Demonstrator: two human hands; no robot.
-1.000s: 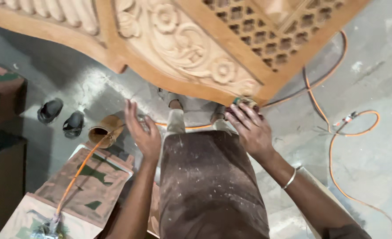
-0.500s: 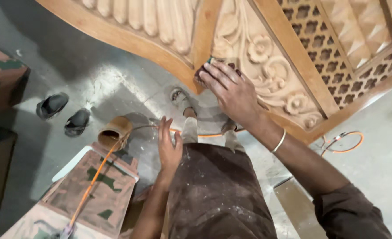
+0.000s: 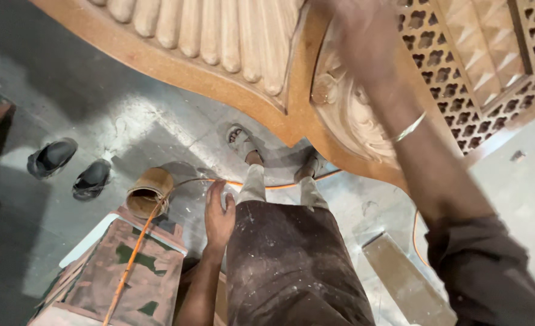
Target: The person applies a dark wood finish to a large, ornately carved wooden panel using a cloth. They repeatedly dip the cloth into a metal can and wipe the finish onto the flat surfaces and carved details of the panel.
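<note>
Hanging open beside the thigh, the left hand (image 3: 219, 217) shows loosely spread fingers, holding nothing, just right of a round tan wooden pot (image 3: 149, 192) on the grey floor. The right hand (image 3: 364, 42) lies blurred on the carved pale wooden panel (image 3: 231, 42); its fingers cannot be made out.

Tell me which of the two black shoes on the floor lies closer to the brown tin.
The right-hand shoe. It lies just left of the brown tin, while the other shoe sits farther left, toward the frame's edge.
</note>
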